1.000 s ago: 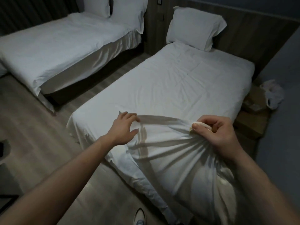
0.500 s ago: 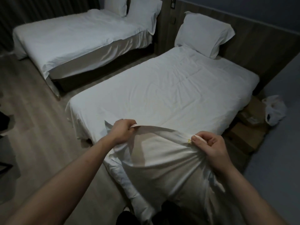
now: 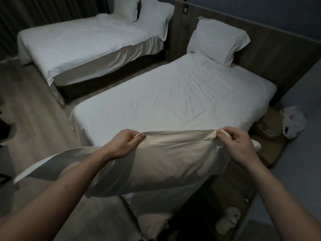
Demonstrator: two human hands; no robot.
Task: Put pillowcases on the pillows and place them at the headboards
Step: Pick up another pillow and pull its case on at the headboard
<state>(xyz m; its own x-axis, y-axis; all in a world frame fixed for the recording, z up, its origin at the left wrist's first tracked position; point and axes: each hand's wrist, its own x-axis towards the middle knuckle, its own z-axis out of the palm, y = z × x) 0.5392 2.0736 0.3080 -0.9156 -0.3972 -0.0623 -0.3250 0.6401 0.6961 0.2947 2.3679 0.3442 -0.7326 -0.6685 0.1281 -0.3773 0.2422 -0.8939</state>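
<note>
**Hidden and cut off**

The pillowcase (image 3: 156, 164) covered the near bed's (image 3: 173, 101) foot edge, and its own lower end was lost behind the forearms. The far bed's (image 3: 83, 40) pillows (image 3: 126, 7) were cropped by the top edge. The bag's (image 3: 293, 120) contents were too dim to tell.

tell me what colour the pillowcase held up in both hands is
Plain cream or off-white pillowcase, no pattern, seen in the head view.

Cardboard boxes (image 3: 268, 125) are stacked on the floor just beside the near bed's right side, with a white plastic bag (image 3: 293, 121) slumped against them. A pale slipper (image 3: 228, 220) is seen lower right.
</note>
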